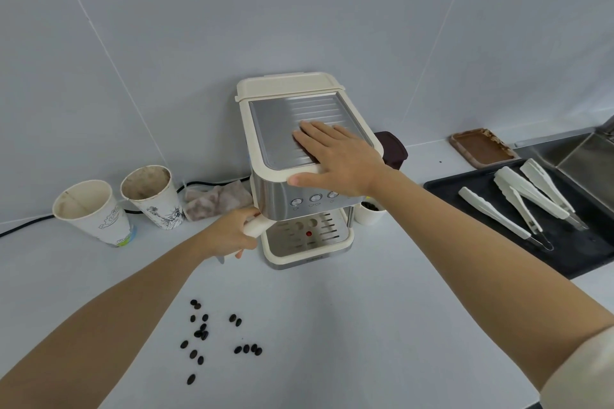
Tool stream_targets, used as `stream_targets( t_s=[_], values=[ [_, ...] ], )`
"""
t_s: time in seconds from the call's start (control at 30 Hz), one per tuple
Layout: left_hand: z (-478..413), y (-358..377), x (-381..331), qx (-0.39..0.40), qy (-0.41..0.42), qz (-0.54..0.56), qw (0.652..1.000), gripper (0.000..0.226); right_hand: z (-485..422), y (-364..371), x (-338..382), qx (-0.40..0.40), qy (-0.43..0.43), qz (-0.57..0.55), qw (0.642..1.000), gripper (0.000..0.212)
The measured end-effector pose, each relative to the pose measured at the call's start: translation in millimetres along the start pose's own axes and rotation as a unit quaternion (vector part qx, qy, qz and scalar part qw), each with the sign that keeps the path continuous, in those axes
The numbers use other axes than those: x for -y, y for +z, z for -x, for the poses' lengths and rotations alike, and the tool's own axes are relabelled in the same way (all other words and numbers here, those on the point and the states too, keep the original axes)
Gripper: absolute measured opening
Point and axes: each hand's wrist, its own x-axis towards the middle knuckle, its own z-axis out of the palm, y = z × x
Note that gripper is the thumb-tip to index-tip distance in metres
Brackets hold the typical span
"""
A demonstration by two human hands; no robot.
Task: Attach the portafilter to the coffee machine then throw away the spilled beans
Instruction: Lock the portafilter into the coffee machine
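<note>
A cream and steel coffee machine (275,129) stands against the tiled wall. My right hand (335,156) lies flat on its ribbed top plate, fingers spread, thumb over the front edge. My left hand (232,234) is closed around the cream portafilter handle (257,226), which sticks out to the left from under the machine's front. The portafilter head is hidden under the machine. Several dark spilled beans (212,339) lie scattered on the white counter (332,325) in front, between my forearms.
Two used paper cups (91,212) (153,196) and a crumpled cloth (217,201) sit left of the machine. A small white cup of beans (368,211) stands at its right. A black tray (564,242) holds several white tongs (531,199); a brown tray (478,148) and sink (591,156) lie beyond.
</note>
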Motion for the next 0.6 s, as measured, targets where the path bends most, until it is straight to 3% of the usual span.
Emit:
stream_targets(
  t_s=[0.27,0.47,0.6],
  values=[
    [1,-3,-2,0.012,-0.025,0.046,0.999,0.038,0,0,0,-0.003,0.002,-0.002,1.000,0.080],
    [10,12,-8,-0.009,-0.019,0.075,0.997,0.038,0,0,0,-0.011,0.000,-0.003,1.000,0.080],
    [15,32,-12,-0.044,-0.041,0.098,0.993,0.050,0,1,1,-0.010,0.000,0.000,1.000,0.081]
  ],
)
